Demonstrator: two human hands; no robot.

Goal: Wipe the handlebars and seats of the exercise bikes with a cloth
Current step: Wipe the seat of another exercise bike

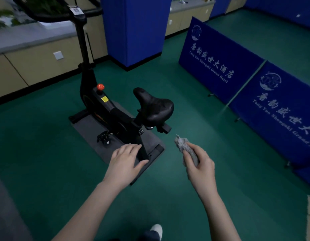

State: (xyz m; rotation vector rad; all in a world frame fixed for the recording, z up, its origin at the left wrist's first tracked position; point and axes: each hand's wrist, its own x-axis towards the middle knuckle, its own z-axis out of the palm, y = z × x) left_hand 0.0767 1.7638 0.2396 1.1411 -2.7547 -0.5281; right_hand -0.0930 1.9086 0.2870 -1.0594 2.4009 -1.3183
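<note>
While the right hand grips a bunched grey cloth in the air just behind the seat, the left hand hangs with relaxed, straight fingers and holds nothing. One exercise bike stands on a dark mat on the green floor; its handlebars sit at the top left, well apart from both hands. The cloth touches neither the seat nor the handlebars.

Likely faults from this position:
- A bunched cloth presents a small face, so the seat's curved sides may be missed.
- Reaching forward to the handlebars may bring the body against the seat or the red knob.

No containers are in view.
</note>
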